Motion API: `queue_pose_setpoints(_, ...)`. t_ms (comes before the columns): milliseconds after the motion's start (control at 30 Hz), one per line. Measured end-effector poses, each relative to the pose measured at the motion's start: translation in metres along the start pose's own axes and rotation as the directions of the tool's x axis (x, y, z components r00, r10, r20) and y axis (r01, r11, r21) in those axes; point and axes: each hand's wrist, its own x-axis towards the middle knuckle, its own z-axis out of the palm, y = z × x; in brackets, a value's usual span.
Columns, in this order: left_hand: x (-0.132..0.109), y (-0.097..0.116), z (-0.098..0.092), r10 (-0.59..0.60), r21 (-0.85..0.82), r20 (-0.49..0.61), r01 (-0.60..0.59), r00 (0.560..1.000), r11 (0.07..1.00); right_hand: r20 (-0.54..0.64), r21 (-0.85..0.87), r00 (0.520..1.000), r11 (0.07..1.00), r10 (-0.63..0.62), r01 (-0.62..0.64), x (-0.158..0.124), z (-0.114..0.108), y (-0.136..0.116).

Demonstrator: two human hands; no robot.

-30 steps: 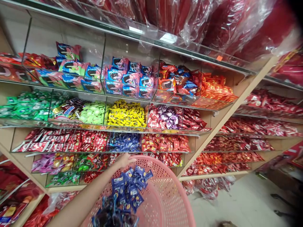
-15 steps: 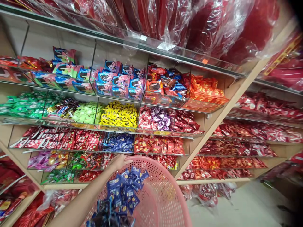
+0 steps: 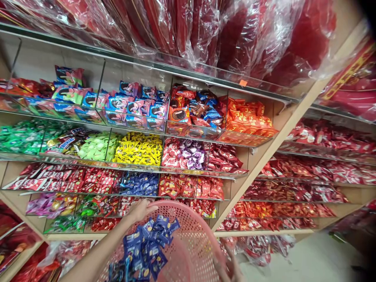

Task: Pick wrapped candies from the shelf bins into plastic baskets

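Note:
My left hand (image 3: 140,210) grips the far rim of a pink perforated plastic basket (image 3: 196,235), fingers curled over the edge. A heap of blue-wrapped candies (image 3: 147,246) lies inside the basket against my forearm. My right hand (image 3: 230,268) shows at the bottom edge by the basket's near right rim, fingers partly spread and touching its side. Straight ahead, a shelf bin holds the same blue candies (image 3: 140,183), just above my left hand.
Tilted clear-fronted shelves (image 3: 164,137) carry yellow candies (image 3: 138,148), green ones (image 3: 96,145), red packs (image 3: 73,180) and cookie packs (image 3: 135,105). Plastic-wrapped red goods (image 3: 235,35) hang overhead. A second shelving unit (image 3: 308,184) of red packets runs to the right. Pale floor (image 3: 317,262) lies lower right.
The view has swung a little right and up, so the shelves slid left. My right hand has come into sight at the basket's near rim. My left hand keeps its grip.

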Motion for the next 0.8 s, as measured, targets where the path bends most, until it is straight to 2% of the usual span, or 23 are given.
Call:
queue_pose_setpoints(133, -0.004, 0.001, 0.003, -0.043, 0.049, -0.020, 0.044, 0.999, 0.998, -0.003, 0.035, 0.994, 0.994, -0.105, 0.105, 0.018, 0.008, 0.004)
queue_pose_setpoints(233, -0.007, 0.002, 0.001, -0.059, 0.065, 0.010, 0.058, 0.998, 0.996, 0.008, -0.075, 0.986, 0.983, -0.167, 0.167, 0.020, 0.011, 0.007)
queue_pose_setpoints(367, -0.011, 0.007, -0.009, -0.054, 0.029, -0.005, 0.054, 0.999, 0.998, 0.022, -0.194, 0.974, 0.955, -0.226, 0.226, 0.018, 0.012, 0.004)
queue_pose_setpoints(500, -0.015, 0.014, -0.022, -0.067, 0.019, -0.005, 0.067, 0.998, 0.998, 0.069, -0.191, 0.976, 0.957, -0.206, 0.216, 0.018, 0.007, -0.004)
queue_pose_setpoints(633, -0.016, 0.016, -0.021, -0.081, 0.029, -0.014, 0.081, 0.997, 0.996, 0.186, -0.149, 0.970, 0.972, -0.153, 0.182, 0.018, 0.004, -0.001)
queue_pose_setpoints(800, -0.014, 0.017, -0.005, -0.127, 0.015, -0.023, 0.127, 0.992, 0.992, 0.043, -0.087, 0.982, 0.978, -0.185, 0.188, 0.016, 0.006, 0.012)
